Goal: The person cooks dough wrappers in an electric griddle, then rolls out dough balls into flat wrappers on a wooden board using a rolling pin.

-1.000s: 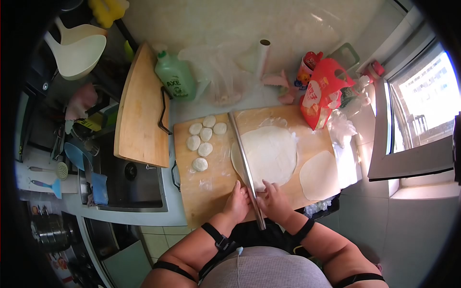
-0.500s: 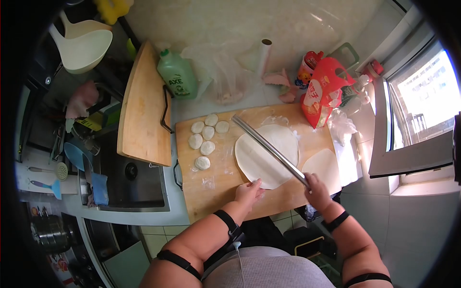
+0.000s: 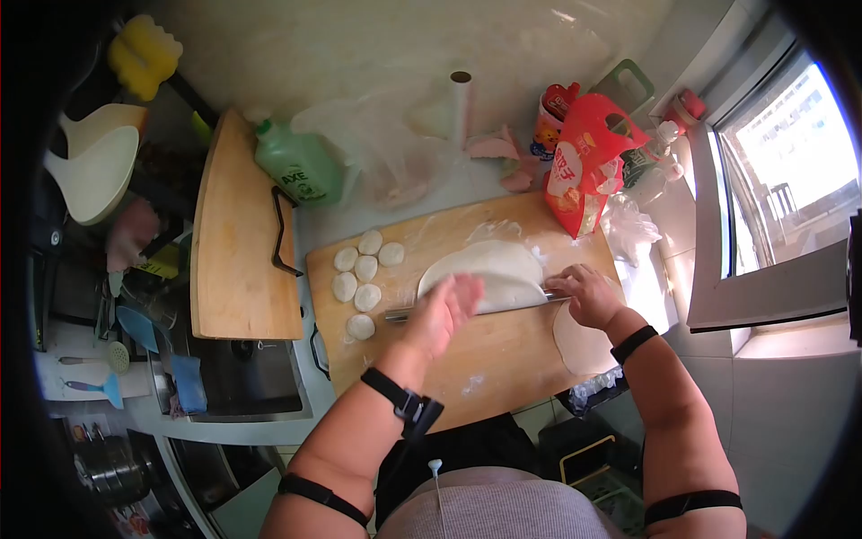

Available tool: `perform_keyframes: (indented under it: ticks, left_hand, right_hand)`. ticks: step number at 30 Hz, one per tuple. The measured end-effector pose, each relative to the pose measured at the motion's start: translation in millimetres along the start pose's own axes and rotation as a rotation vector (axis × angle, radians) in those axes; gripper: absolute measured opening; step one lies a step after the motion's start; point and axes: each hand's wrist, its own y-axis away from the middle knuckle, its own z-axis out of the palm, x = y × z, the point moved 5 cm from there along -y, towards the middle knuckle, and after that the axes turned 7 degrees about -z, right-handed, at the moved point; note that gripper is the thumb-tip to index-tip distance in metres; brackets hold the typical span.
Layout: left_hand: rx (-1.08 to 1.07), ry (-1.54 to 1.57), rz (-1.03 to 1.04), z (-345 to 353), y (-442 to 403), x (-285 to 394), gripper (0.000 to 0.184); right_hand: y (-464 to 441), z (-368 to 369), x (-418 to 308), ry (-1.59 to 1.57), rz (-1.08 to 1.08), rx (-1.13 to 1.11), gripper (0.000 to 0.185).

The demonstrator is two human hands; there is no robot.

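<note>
Right fingers (image 3: pixel 562 280) touch rod (image 3: pixel 397 315); red bag's (image 3: pixel 585 160) contents unclear.

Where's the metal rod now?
In the head view, the metal rod runs across the middle of the floured board, partly hidden by the dough sheet, from beside the left hand to the right hand.

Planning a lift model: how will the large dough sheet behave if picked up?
Probably floppy: the dough sheet looks thin, and its near side drapes over the metal rod. Likely to sag or stretch if lifted by one edge, being broad and thin. May slide rather than stick, since white powder dusts the wooden board.
</note>
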Motion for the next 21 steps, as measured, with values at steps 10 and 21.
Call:
perform_keyframes:
  ticks: [10, 21]
  left_hand:
    - [0.386, -2.12, 0.561, 18, -42, -14, 0.07]
    - [0.331, -2.028, 0.632, 13, -25, -30, 0.064]
  right_hand:
    - [-80, 72, -63, 0.031, 0.118, 0.045, 0.067]
    - [-59, 85, -72, 0.156, 0.16, 0.03, 0.073]
